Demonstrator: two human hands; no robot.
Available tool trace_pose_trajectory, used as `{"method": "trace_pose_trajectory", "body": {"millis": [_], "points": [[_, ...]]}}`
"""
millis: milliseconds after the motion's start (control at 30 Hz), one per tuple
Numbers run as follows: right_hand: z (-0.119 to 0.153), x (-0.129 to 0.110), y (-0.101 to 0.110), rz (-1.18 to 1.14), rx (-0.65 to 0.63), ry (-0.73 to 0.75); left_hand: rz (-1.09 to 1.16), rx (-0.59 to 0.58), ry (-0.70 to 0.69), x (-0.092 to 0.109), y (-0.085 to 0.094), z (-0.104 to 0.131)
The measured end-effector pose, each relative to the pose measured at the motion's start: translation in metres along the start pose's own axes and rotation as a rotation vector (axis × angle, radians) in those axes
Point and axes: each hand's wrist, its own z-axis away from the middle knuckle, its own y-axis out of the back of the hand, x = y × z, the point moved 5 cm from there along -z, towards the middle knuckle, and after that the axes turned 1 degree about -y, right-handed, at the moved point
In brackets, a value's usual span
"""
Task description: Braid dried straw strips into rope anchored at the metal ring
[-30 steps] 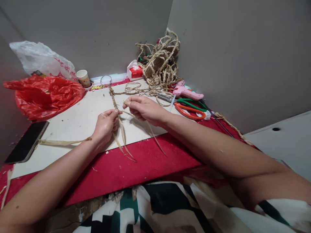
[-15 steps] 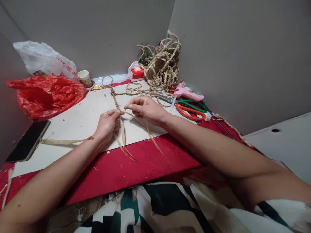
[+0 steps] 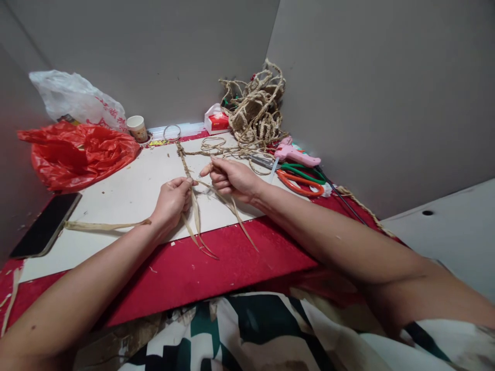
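Observation:
My left hand [image 3: 175,198] pinches the lower end of a braided straw cord [image 3: 184,164] over the white board [image 3: 127,185]. Loose flat straw strands [image 3: 197,214] hang from under its fingers across the board's near edge. To the right, my right hand [image 3: 230,178] has its fingers curled and its thumb and forefinger held towards the cord. A pale strand [image 3: 240,221] runs beneath this hand down to the red cloth. Whether its fingers grip the strand cannot be made out. One more straw strip [image 3: 104,225] lies by my left wrist.
Red bag [image 3: 81,154], white bag [image 3: 73,98], paper cup [image 3: 137,128] and phone [image 3: 46,224] are on the left. Tissue pack [image 3: 216,121] and rope heap [image 3: 255,111] are behind; pink glue gun [image 3: 296,153] and orange-handled scissors [image 3: 299,184] are right.
My right hand has turned a little, its thumb and forefinger now raised and extended. The strand beneath it has shifted slightly left. My left hand keeps its pinch, and the view has shifted slightly.

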Motion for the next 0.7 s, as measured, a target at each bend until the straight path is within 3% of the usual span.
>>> {"method": "trace_pose_trajectory", "body": {"millis": [100, 233, 300, 500, 700], "points": [[-0.001, -0.002, 0.001, 0.09, 0.001, 0.067, -0.002, -0.006, -0.001, -0.001, 0.0, 0.0], [0.006, -0.018, -0.004, 0.462, 0.04, 0.38, -0.011, 0.001, -0.035, -0.001, 0.0, 0.0], [0.009, -0.022, -0.009, 0.527, 0.043, 0.453, -0.003, 0.021, -0.054, -0.002, 0.001, 0.0], [0.001, -0.003, -0.022, 0.404, -0.001, 0.389, 0.056, 0.01, -0.055, -0.002, 0.002, 0.0], [0.0, 0.001, -0.029, 0.487, 0.002, 0.44, 0.011, -0.022, -0.03, -0.002, 0.001, 0.001]]}}
